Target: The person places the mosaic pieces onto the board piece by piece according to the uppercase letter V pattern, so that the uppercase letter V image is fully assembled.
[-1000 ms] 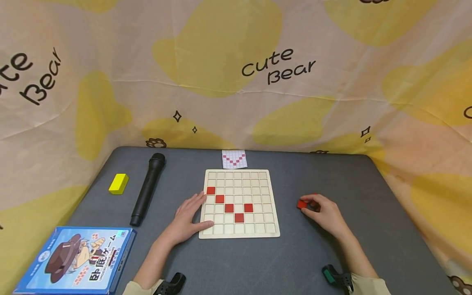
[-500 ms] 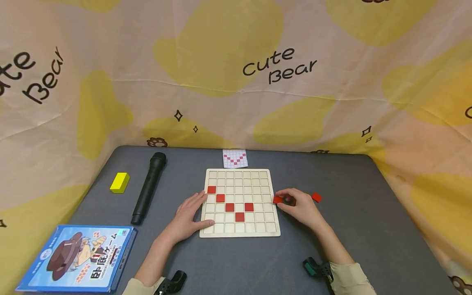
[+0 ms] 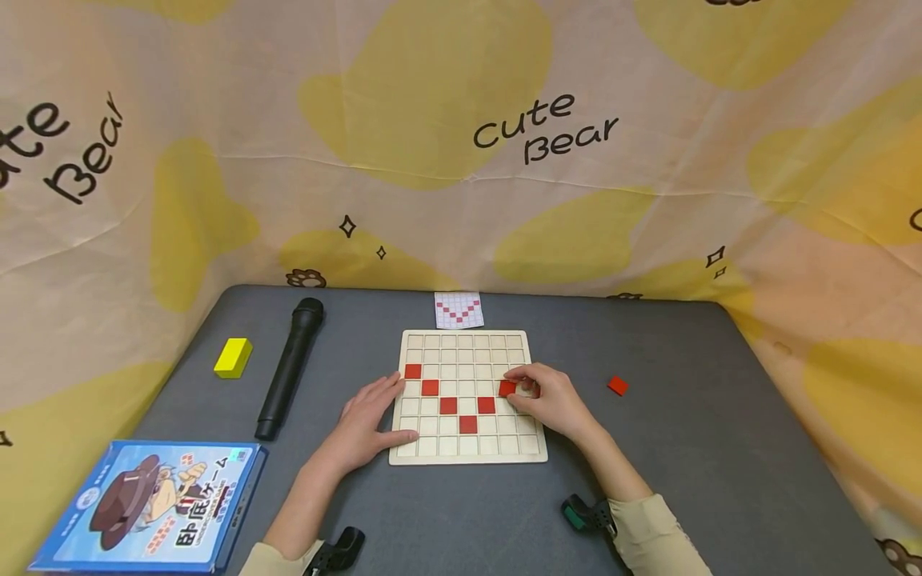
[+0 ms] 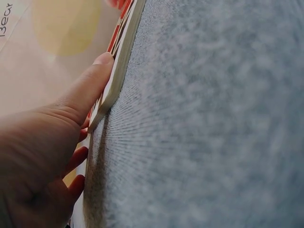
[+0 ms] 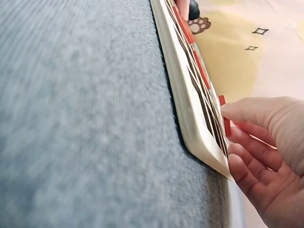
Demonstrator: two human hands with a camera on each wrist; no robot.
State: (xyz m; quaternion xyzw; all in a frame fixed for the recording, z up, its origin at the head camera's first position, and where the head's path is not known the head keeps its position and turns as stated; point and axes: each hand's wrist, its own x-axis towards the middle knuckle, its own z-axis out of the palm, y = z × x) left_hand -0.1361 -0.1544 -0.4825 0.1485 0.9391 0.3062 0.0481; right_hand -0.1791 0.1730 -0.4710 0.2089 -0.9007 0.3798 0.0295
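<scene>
A pale gridded board (image 3: 468,458) lies on the grey table, with several red square tiles (image 3: 467,425) set in its cells in a slanting line that turns upward at the right. My right hand (image 3: 553,400) pinches another red tile (image 3: 507,388) between thumb and fingers over the board's right side. In the right wrist view this tile (image 5: 224,116) stands slightly tilted at the grid surface. My left hand (image 3: 367,428) rests at the board's left edge, fingers extended, its thumb (image 4: 90,83) lying on the rim. One loose red tile (image 3: 617,386) lies on the table to the right.
Behind the board lies a small paper card (image 3: 458,310) printed with a V of red squares. Toward the left are a black microphone (image 3: 290,368), a yellow block (image 3: 233,358) and a blue game box (image 3: 151,508). A patterned cloth (image 3: 461,160) hangs behind the table.
My right hand has carried the red tile leftward from the table's right side onto the board, leaving one loose tile behind. My left hand has stayed at the board's edge.
</scene>
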